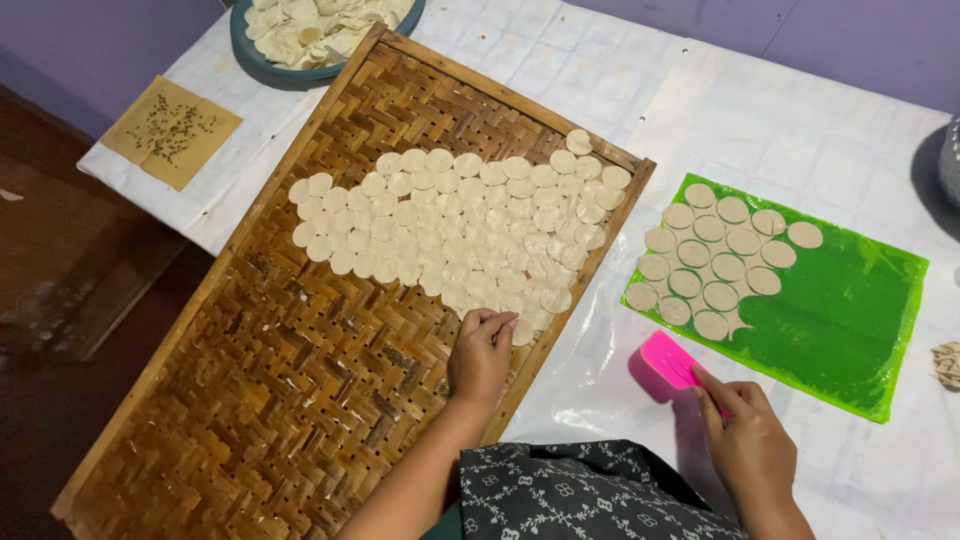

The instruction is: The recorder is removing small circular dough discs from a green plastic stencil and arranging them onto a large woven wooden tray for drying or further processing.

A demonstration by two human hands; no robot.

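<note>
My left hand point(482, 352) rests on the woven bamboo tray point(280, 400), fingertips touching the nearest of several pale dough discs point(450, 230) laid out in rows across the tray's far half. My right hand point(745, 440) holds a pink plastic scraper point(668, 362) on the white table cover, just in front of a green plastic sheet point(840, 310). Several more round dough discs point(715, 255) lie on the left part of that sheet.
A blue bowl point(262, 58) heaped with dough scraps stands at the far left behind the tray. A tan paper square point(172, 130) with dark specks lies at the table's left corner. More scraps point(948, 365) sit at the right edge. The dark floor shows on the left.
</note>
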